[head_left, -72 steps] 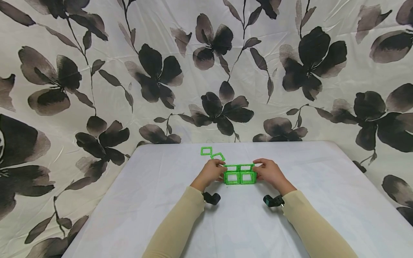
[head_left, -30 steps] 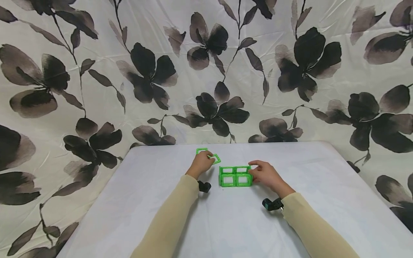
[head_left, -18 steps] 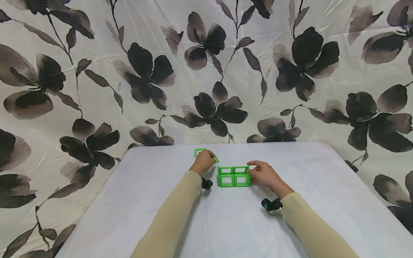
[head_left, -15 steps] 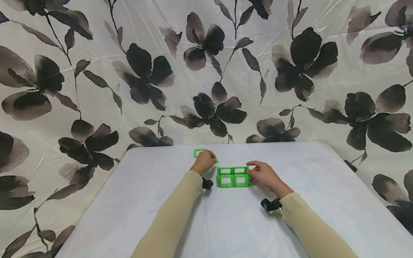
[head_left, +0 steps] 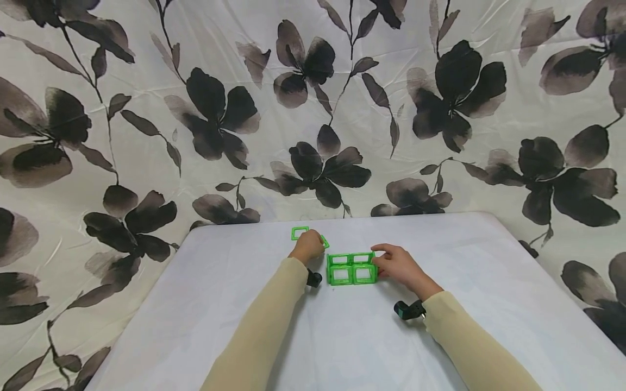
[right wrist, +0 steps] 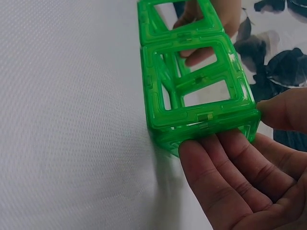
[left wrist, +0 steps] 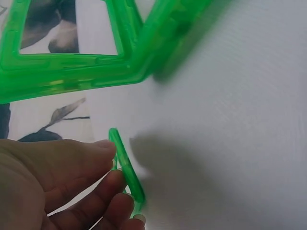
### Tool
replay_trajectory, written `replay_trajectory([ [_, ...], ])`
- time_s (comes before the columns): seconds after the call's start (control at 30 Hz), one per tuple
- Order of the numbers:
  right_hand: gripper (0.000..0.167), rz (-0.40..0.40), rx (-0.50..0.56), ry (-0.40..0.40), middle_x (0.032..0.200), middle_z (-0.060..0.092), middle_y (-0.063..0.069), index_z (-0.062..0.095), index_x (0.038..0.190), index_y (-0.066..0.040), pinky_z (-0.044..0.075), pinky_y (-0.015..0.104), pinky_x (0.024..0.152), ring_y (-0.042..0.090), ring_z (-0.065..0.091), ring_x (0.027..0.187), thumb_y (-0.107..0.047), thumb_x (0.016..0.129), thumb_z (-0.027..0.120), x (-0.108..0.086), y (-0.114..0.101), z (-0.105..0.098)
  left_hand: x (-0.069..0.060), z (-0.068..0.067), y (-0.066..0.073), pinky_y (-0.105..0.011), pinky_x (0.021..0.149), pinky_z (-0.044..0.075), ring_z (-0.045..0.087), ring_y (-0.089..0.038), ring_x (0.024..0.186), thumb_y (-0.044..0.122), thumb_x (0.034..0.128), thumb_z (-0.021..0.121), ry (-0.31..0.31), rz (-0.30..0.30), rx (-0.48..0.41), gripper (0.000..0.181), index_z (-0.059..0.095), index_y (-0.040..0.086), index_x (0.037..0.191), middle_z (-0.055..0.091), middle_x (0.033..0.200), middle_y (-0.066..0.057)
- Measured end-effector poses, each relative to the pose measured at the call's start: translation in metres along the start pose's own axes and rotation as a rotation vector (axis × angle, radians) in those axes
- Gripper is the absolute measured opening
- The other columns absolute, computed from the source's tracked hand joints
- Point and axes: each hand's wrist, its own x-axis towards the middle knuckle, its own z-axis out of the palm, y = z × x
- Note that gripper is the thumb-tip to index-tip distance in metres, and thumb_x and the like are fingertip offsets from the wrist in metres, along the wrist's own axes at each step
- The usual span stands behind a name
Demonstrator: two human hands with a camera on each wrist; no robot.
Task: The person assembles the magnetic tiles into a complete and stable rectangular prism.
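A box of green see-through magnetic tiles (head_left: 352,275), two squares long, stands on the white table. At its right end, my right hand (head_left: 400,267) holds it; up close in the right wrist view, fingertips (right wrist: 192,152) lie on the end tile and another digit touches the corner. Left of the box, my left hand (head_left: 307,247) pinches a loose green square tile (left wrist: 129,170) between thumb and fingers, tilted on its edge. Most of that tile is hidden by the hand in the head view. A second loose square tile (head_left: 300,228) lies just beyond the left hand.
A white cloth (head_left: 220,304) covers the table, whose far edge meets a hanging with dark flowers (head_left: 327,179). Each wrist wears a small black camera (head_left: 409,310). The box stands close to the right of the left hand.
My left hand has left the box's left end, moved left and back to the loose tiles, and taken hold of one. My right hand stays at the box. The head view has shifted slightly.
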Motion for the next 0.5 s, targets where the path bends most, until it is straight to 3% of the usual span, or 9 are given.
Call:
replay_trajectory([
  [0.27,0.048,-0.007,-0.016,0.004,0.112,0.068,0.015,0.05,0.14,-0.009,0.059,0.03,0.07,0.015,0.067,0.078,-0.021,0.094,0.059,0.0011,-0.0002,-0.0003,-0.0003,0.0026,-0.0026,-0.033,0.071,0.05,0.055,-0.02,0.077,0.002,0.0885,0.055,0.001,0.011,0.019,0.017,0.072,0.002,0.087,0.07,0.094,-0.01],
  [0.5,0.048,0.003,-0.026,0.001,0.112,0.068,0.014,0.05,0.14,-0.009,0.058,0.029,0.07,0.015,0.066,0.078,-0.022,0.095,0.059,0.0023,0.0022,-0.0003,-0.0046,0.0045,-0.0029,-0.033,0.073,0.051,0.057,-0.021,0.077,0.003,0.0863,0.058,-0.003,0.006,0.009,0.011,0.069,0.004,0.083,0.068,0.089,-0.009],
])
